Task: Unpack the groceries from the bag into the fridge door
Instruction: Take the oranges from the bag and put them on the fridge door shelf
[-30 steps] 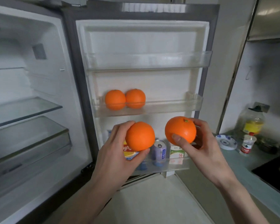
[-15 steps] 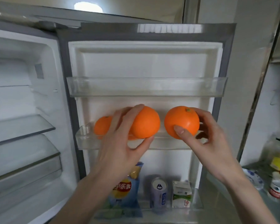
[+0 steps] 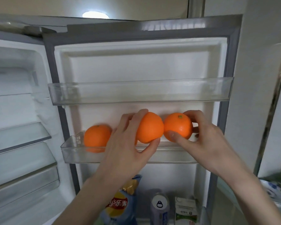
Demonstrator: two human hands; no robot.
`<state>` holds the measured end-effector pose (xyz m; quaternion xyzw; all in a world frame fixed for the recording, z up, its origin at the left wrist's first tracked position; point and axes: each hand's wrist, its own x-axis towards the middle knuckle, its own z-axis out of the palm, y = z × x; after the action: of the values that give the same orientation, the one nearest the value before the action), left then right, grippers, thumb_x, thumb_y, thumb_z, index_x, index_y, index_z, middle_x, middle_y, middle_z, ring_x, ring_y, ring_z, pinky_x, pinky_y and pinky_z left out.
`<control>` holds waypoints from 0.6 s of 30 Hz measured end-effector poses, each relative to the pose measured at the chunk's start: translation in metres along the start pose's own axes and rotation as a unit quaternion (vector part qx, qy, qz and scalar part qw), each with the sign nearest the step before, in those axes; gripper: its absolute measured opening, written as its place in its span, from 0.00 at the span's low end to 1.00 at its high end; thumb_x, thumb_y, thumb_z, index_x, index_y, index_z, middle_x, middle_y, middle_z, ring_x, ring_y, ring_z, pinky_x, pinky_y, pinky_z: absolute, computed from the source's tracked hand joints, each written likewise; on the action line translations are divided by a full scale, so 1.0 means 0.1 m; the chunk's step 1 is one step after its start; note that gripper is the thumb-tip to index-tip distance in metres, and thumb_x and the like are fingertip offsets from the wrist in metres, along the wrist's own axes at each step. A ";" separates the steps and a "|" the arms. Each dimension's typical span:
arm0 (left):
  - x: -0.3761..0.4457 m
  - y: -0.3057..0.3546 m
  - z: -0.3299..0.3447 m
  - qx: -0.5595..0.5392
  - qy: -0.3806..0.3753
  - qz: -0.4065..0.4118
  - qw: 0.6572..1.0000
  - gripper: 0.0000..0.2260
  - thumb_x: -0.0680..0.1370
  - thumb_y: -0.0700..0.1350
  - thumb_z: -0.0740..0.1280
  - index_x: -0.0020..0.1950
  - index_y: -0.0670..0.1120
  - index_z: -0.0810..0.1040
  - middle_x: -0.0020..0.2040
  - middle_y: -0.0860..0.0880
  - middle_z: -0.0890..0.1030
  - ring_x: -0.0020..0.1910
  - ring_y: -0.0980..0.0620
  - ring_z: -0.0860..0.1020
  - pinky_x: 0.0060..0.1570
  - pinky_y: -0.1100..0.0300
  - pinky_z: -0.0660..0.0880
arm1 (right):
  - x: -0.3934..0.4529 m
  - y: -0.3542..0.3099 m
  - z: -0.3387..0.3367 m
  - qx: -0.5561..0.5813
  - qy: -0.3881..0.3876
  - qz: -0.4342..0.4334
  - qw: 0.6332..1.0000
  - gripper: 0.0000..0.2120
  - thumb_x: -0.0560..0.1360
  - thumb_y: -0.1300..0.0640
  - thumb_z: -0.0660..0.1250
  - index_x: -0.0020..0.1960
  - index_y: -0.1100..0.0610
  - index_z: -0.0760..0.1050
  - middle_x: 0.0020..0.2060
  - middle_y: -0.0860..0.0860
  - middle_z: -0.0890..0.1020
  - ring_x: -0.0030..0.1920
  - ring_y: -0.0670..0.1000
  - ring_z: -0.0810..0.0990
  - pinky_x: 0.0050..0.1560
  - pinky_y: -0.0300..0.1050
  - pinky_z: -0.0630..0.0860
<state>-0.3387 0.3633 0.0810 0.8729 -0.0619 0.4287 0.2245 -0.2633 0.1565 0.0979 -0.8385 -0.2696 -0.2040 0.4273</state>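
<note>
3 round oranges show bright orange: 1 [image 3: 96, 135] sitting in the clear plastic door shelf [image 3: 104, 155], 1 [image 3: 150, 127] plain-skinned, 1 [image 3: 178, 126] with a small green stem spot. The crinkly chip bag [image 3: 120, 203] is blue with yellow and a red logo. The metal can [image 3: 159, 208] is pale purple; the small carton [image 3: 186, 211] is white with green print.
</note>
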 end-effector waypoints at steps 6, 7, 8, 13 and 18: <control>0.09 0.00 0.07 0.072 -0.038 -0.004 0.997 0.32 0.74 0.60 0.71 0.76 0.59 0.65 0.70 0.57 0.71 0.63 0.52 0.74 0.64 0.54 0.70 | 0.05 0.02 -0.13 -0.121 -0.076 0.028 0.989 0.35 0.71 0.29 0.70 0.74 0.35 0.63 0.60 0.39 0.76 0.60 0.49 0.79 0.57 0.49 0.76; 0.11 0.01 0.08 0.062 -0.052 -0.013 0.997 0.32 0.74 0.59 0.71 0.76 0.60 0.64 0.71 0.58 0.70 0.64 0.52 0.73 0.65 0.54 0.70 | 0.06 0.02 -0.13 -0.134 -0.085 0.030 0.987 0.36 0.71 0.29 0.69 0.75 0.34 0.61 0.61 0.38 0.76 0.61 0.49 0.79 0.58 0.50 0.76; 0.14 0.02 0.09 0.051 -0.065 -0.023 0.996 0.32 0.74 0.58 0.72 0.76 0.60 0.64 0.71 0.58 0.69 0.65 0.52 0.73 0.66 0.53 0.70 | 0.07 0.03 -0.13 -0.138 -0.092 0.032 0.986 0.35 0.72 0.28 0.68 0.75 0.33 0.61 0.62 0.38 0.76 0.62 0.49 0.79 0.59 0.50 0.76; 0.28 0.06 0.09 0.058 -0.133 -0.056 0.988 0.33 0.76 0.58 0.69 0.79 0.59 0.59 0.74 0.57 0.66 0.69 0.51 0.70 0.70 0.51 0.68 | 0.11 0.10 -0.09 -0.110 -0.107 0.049 0.987 0.29 0.70 0.27 0.69 0.68 0.32 0.66 0.56 0.36 0.79 0.55 0.46 0.81 0.56 0.51 0.79; 0.26 0.02 0.11 0.100 -0.157 -0.036 0.982 0.30 0.80 0.63 0.59 0.81 0.57 0.58 0.77 0.56 0.64 0.75 0.52 0.64 0.76 0.55 0.58 | 0.16 0.10 -0.06 -0.110 -0.116 0.053 0.986 0.25 0.70 0.30 0.69 0.64 0.31 0.67 0.56 0.34 0.79 0.57 0.46 0.81 0.58 0.53 0.78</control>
<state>-0.3153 0.3594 0.0959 0.9491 -0.0219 0.2819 0.1391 -0.2448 0.1510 0.1044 -0.9115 -0.2484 -0.1103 0.3086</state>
